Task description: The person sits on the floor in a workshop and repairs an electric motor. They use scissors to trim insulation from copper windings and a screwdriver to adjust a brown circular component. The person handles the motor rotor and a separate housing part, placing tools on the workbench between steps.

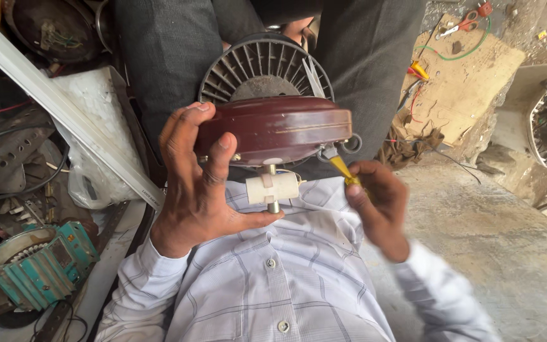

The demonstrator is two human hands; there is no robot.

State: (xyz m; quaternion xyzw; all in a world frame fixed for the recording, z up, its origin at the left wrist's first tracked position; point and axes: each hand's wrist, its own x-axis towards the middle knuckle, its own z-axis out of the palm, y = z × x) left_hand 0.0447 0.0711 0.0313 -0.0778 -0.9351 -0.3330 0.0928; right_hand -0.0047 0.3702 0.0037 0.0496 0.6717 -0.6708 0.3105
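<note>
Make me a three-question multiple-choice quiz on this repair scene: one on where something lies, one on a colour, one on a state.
1. Where is the teal motor housing?
A. lower left
B. upper right
C. on the fan motor

2. What colour is the fan motor's cover?
A. white
B. maroon
C. green

3. How is the left hand placed?
A. flat on the floor
B. gripping the cover
C. holding scissors

Answers: 1 A, it sits among scrap at lower left. 2 B, its glossy shell is maroon. 3 B, its fingers wrap the cover while the right hand holds a yellow-handled tool.
</note>
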